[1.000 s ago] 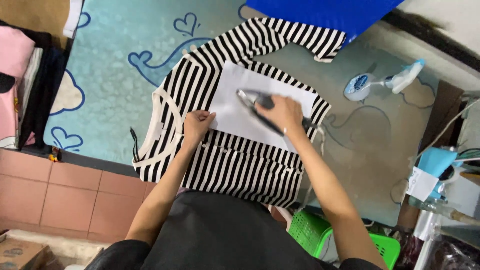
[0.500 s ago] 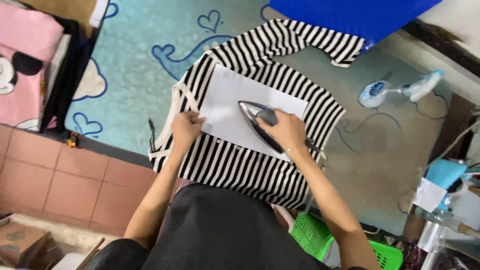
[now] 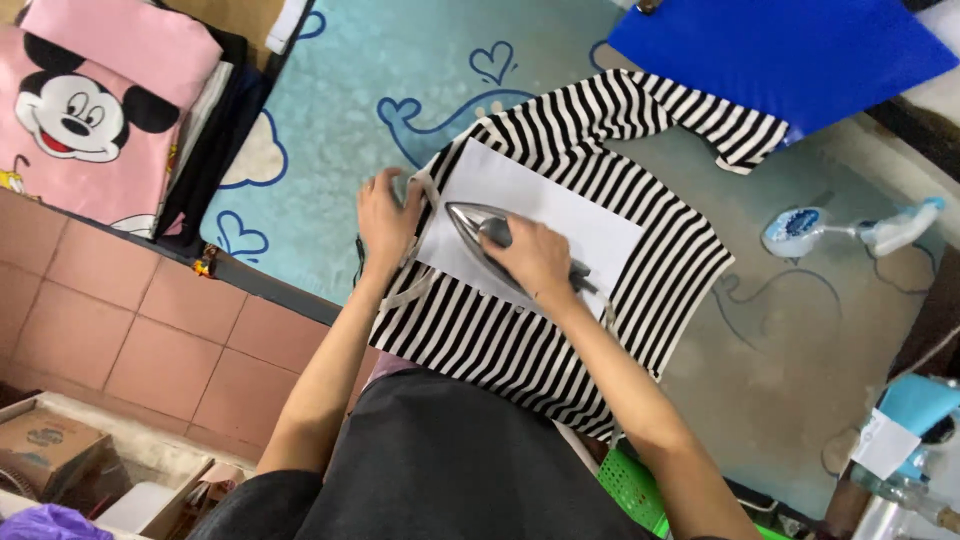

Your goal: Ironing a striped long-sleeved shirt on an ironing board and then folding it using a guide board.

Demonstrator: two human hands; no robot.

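1. While pressing a white sheet (image 3: 540,222) laid flat on a black-and-white striped shirt (image 3: 560,320), closed tight around the handle of a silver iron (image 3: 480,232): right hand (image 3: 535,262).
2. Spread flat, fingers open, gripping nothing, pinning the left edge of the sheet and the shirt's neckline: left hand (image 3: 385,215).
3. Resting point-first toward the sheet's upper left corner, sole down, fully on the paper: iron.
4. Draped across the middle of a pale blue whale-print ironing surface (image 3: 400,80), one sleeve stretched up-right of the sheet toward a blue board (image 3: 780,55): shirt.
5. Judged best for this pass: gliding steadily, never parking on one spot; keeping the sole inside the sheet's edges; holding fingers clear of the iron's tip, now close beside it.
6. Also advisable: smoothing cloth taut under the sheet before each stroke.
7. Lying well right of the shirt: white spray bottle (image 3: 850,230).
8. Stacked far left of the sheet: pink cartoon-print cloth (image 3: 90,100).
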